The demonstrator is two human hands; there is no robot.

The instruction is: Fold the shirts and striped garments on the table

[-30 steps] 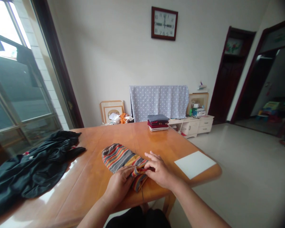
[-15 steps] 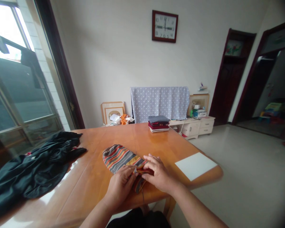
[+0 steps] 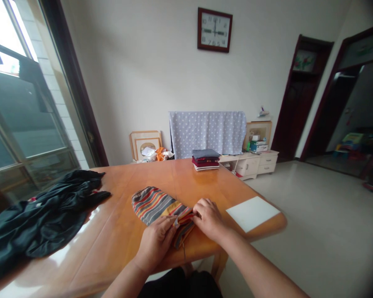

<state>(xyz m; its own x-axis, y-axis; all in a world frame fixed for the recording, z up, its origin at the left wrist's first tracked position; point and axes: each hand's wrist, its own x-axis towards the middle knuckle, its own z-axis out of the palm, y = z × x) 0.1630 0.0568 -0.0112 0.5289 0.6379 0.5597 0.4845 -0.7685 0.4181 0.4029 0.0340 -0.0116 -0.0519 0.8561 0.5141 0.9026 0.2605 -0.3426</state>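
A striped cloth point(image 3: 158, 205) in grey, orange, red and yellow lies on the wooden table point(image 3: 124, 223), its near end folded over in layers. My left hand point(image 3: 157, 240) pinches the near edge of this cloth between thumb and fingers. At the cloth's right edge, my right hand point(image 3: 208, 217) is closed on the fabric, with its fingers curled.
Dark crumpled clothing point(image 3: 59, 215) covers the table's left side. A stack of folded clothes point(image 3: 205, 159) stands at the far edge. A white sheet point(image 3: 253, 214) lies near the right corner. Beyond is a low white cabinet point(image 3: 251, 166).
My right hand has shifted slightly right and its spread fingers have closed on the cloth's right edge. The left hand keeps its pinch. The folded near end shows more. The view has shifted slightly.
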